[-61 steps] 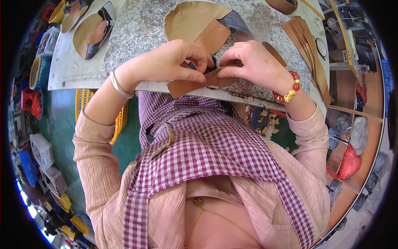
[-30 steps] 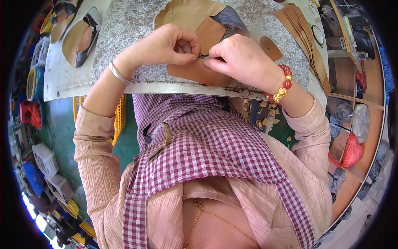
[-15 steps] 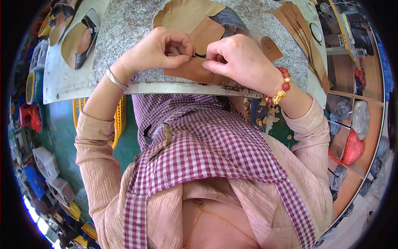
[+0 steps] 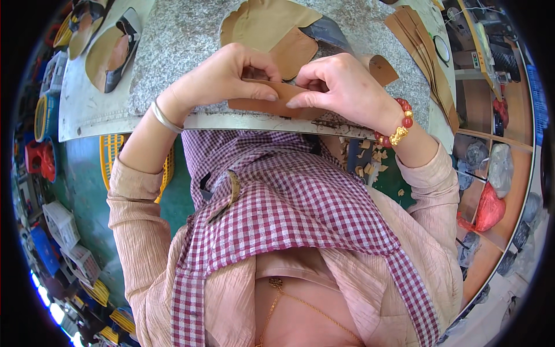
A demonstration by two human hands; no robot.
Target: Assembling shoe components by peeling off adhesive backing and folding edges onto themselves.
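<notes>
Brown leather, a flat curved cut piece (image 4: 272, 104), lies at the near edge of the grey speckled stone tabletop (image 4: 185, 40) — its long axis running left to right between both hands. Left hand (image 4: 225, 75) pinches its left end, right hand (image 4: 341, 87) its right end — each grip clamped on it, equally near.

We are in a small leather or shoemaking workshop. We sit at a speckled grey stone work table (image 4: 179, 40) strewn with tan leather pieces (image 4: 266, 23), with a stack of cut brown strips (image 4: 425, 52) at its far right. Shoe uppers on paper patterns (image 4: 113, 52) lie at the left. Leather scraps (image 4: 367, 165) litter the green floor, and stacked plastic baskets (image 4: 63, 225) and a wooden shelf of bagged goods (image 4: 491, 179) crowd the sides.
</notes>
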